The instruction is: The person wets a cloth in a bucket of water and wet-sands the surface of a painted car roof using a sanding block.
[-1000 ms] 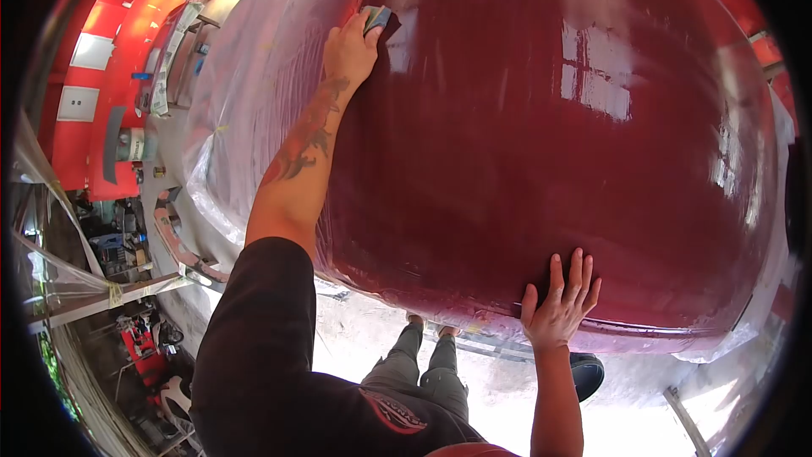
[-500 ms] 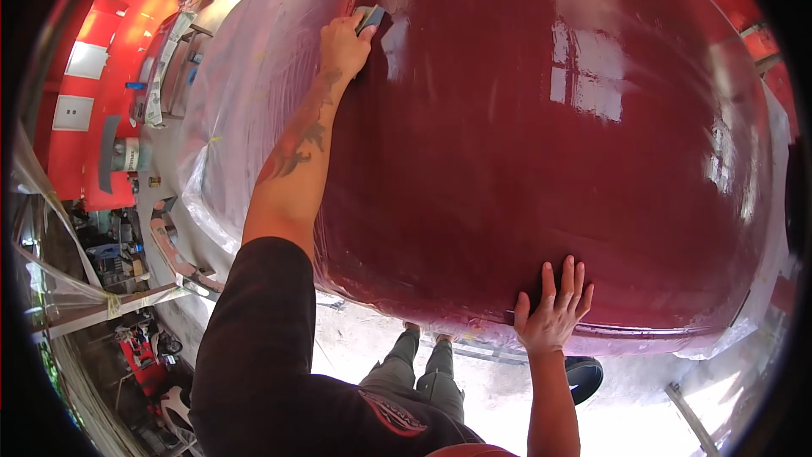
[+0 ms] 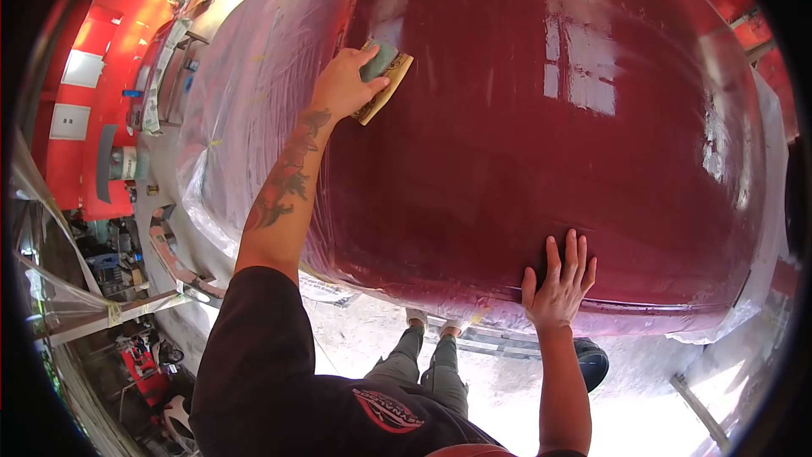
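Note:
My left hand (image 3: 345,85) grips a grey-green block (image 3: 379,61) with a yellowish-brown sheet (image 3: 382,101), which looks like sandpaper, along its side. The block is at the upper left of a large, glossy dark red curved panel (image 3: 491,152), and the sheet appears tilted up from the surface. Near the panel's lower edge, my right hand (image 3: 558,294) lies on the red surface, fingers spread and holding nothing. Wrinkled clear plastic film (image 3: 254,93) covers the area left of the panel.
Red panels (image 3: 76,148) with white plates stand at the far left. A wooden beam (image 3: 118,317) and a red tool or machine (image 3: 144,368) are at lower left. A dark round object (image 3: 590,364) lies on the floor beyond my right forearm.
My left hand has come down and nearer with the block, which has turned so that its yellowish-brown sheet shows. My right hand has shifted slightly up the panel since half a second ago.

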Available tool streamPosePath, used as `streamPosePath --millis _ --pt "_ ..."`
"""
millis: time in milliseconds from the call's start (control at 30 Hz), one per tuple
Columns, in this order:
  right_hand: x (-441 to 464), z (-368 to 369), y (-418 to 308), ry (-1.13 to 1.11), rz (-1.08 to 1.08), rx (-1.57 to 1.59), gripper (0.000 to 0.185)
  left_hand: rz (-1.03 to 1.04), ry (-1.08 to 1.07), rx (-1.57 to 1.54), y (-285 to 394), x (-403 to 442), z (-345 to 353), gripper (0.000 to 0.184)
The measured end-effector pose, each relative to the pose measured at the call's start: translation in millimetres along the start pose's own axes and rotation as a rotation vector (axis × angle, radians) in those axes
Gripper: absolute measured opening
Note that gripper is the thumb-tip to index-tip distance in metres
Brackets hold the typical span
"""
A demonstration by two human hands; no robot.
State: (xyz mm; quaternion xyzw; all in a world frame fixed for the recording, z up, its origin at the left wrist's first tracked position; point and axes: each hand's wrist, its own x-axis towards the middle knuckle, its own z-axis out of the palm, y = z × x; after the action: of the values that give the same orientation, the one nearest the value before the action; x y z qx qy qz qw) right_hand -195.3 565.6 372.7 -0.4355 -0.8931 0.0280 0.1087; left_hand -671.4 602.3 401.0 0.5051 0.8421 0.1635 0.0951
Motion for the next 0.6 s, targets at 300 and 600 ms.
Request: streamPosePath --millis 300,600 --pt "0.5 -0.3 -1.1 0.000 -0.004 0.000 0.056 -0.005 0.017 -0.046 6.6 -9.5 1.5 0.056" --pt "0.4 -0.3 -1.4 -0.001 0.000 -0.006 0.056 -0.185 -0.120 0.018 22.7 1.4 -10.8 0.068"
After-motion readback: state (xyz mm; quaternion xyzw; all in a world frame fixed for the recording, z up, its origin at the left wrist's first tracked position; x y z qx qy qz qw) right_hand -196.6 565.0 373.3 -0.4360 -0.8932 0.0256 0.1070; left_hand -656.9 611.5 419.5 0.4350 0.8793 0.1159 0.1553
